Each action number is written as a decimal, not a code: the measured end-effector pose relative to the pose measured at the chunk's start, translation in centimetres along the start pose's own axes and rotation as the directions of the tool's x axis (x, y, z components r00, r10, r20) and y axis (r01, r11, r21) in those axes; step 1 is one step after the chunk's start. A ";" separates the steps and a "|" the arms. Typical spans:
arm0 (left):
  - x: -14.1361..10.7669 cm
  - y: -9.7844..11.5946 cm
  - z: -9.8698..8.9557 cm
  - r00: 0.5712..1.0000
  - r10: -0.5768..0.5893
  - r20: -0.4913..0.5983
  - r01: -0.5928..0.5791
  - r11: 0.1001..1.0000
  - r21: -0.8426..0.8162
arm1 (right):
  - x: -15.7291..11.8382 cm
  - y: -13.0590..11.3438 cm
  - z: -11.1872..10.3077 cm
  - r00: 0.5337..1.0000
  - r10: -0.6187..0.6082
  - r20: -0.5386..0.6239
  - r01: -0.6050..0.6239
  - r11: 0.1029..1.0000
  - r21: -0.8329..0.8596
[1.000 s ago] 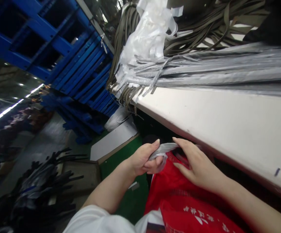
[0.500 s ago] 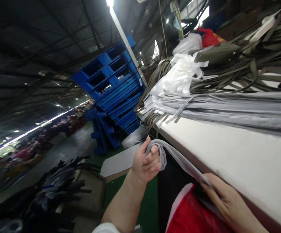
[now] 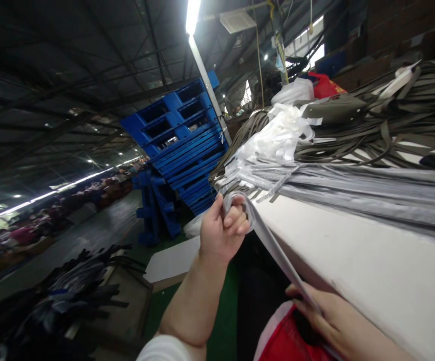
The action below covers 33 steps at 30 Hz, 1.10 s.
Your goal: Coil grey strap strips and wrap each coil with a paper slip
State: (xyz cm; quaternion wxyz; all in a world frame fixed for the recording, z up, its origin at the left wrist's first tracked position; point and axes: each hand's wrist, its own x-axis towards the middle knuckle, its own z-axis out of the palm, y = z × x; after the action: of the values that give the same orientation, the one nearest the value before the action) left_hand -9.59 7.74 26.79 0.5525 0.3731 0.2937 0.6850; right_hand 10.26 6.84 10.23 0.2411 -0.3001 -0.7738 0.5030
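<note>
A grey translucent strip [image 3: 273,244] runs between my two hands. At its upper end it loops round the curled fingers of my left hand [image 3: 225,225], which is raised near the table corner with the thumb up. Lower down, my right hand [image 3: 328,313] pinches the strip beside the table's front edge. The tail below that hand hangs past red fabric [image 3: 292,338] at the bottom of the view. On the white table [image 3: 337,235] lies a long bundle of similar grey strips [image 3: 371,193].
White ribbons [image 3: 277,133] and olive straps [image 3: 379,128] are heaped at the back of the table. Blue pallets [image 3: 187,150] stand stacked beyond its left end. Dark strips [image 3: 74,286] lie over a box at lower left, near a white board [image 3: 172,258] above the green floor.
My left hand has risen with the looped strip and is closer to the table corner. My right hand has shifted slightly left and down, and the strip between them looks straighter.
</note>
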 end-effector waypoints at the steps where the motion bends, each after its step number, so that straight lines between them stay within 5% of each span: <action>1: 0.2 -1.1 -0.1 0.996 0.088 -0.021 -0.086 0.994 0.072 | -0.3 -1.1 0.1 0.993 -0.032 0.114 0.027 0.999 0.043; 3: 0.3 -3.8 -0.9 0.953 0.303 0.008 -0.290 0.904 0.313 | -1.3 -3.0 -0.2 0.968 -0.086 0.235 0.047 0.985 0.167; 5: -0.4 -6.8 -2.1 0.905 0.374 0.204 -0.418 0.684 0.598 | -2.4 -3.6 -1.3 0.973 -0.082 0.216 0.015 0.955 0.297; 7: -1.8 -9.3 -3.5 0.895 0.161 0.416 -0.442 0.448 0.777 | -3.3 -2.8 -2.8 0.989 -0.015 0.147 -0.041 0.926 0.375; 9: -3.3 -10.7 -4.6 0.875 -0.158 0.457 -0.390 0.327 0.861 | -3.7 -1.0 -4.2 0.994 0.077 0.077 -0.097 0.949 0.302; 11: -4.3 -11.0 -5.4 0.828 -0.451 0.333 -0.198 0.320 0.926 | -3.7 1.1 -4.5 0.983 0.166 -0.079 -0.162 0.985 0.060; 14: -4.9 -10.3 -6.4 0.607 -0.789 0.092 0.318 0.347 0.882 | -3.5 3.3 -2.7 0.929 0.088 -0.358 -0.195 0.942 -0.273; 16: -4.9 -9.6 -7.1 0.473 -0.880 0.042 0.579 0.347 0.738 | -3.3 4.0 -0.8 0.929 -0.024 -0.370 -0.109 0.937 -0.333; 19: -5.0 -8.6 -7.8 0.417 -0.906 0.068 0.742 0.383 0.550 | -2.7 4.5 1.3 0.959 -0.067 -0.276 -0.001 0.971 -0.238; 22: -4.9 -7.7 -8.3 0.443 -0.888 0.119 0.806 0.453 0.382 | -2.0 4.8 1.9 0.984 -0.015 -0.176 0.008 0.999 -0.041; 27: -4.0 -5.6 -7.9 0.565 -0.809 0.164 0.801 0.585 0.126 | -1.1 5.0 1.9 1.000 0.006 -0.010 -0.004 0.993 0.120; 33: -2.2 -2.7 -5.0 0.832 -0.542 0.120 0.550 0.834 -0.051 | -0.7 6.1 1.7 0.915 0.101 -0.390 -0.086 0.995 0.056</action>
State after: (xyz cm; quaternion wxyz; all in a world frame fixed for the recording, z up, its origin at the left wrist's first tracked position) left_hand -12.04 6.21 21.47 0.7542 0.2845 0.3309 0.4906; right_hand 10.95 7.15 3.88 0.3726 -0.4267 -0.6849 0.4583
